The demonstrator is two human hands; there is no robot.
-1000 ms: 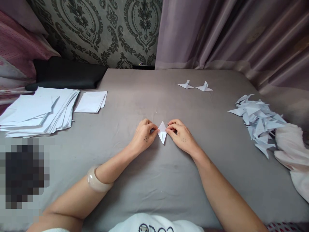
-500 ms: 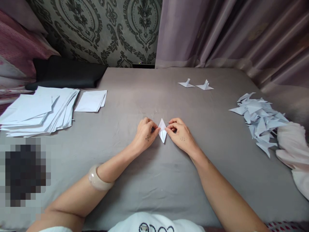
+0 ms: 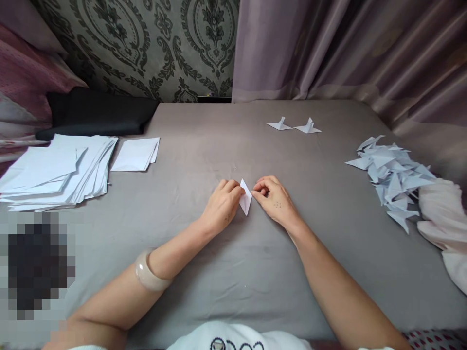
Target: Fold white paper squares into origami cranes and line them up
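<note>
A small diamond-shaped piece of folded white paper (image 3: 246, 200) is held up between my hands, just above the grey cloth. My left hand (image 3: 223, 203) grips its left side with the thumb and fingers closed. At the right corner of the paper, my right hand (image 3: 275, 200) pinches the edge between thumb and forefinger. Two folded paper cranes (image 3: 308, 127) stand apart at the far side of the cloth. To the right lies a heap of more folded paper cranes (image 3: 392, 170).
On the left are a big stack of white paper sheets (image 3: 62, 165) and a smaller stack of paper squares (image 3: 134, 154). Behind them lies a black folded cloth (image 3: 98, 113). Pale fabric (image 3: 443, 218) touches the heap at the right. A grey cloth (image 3: 204, 146) covers the surface.
My left hand has rolled over the left side of the folded paper, its fingers now covering more of it. The paper has turned slightly. My right hand has shifted little.
</note>
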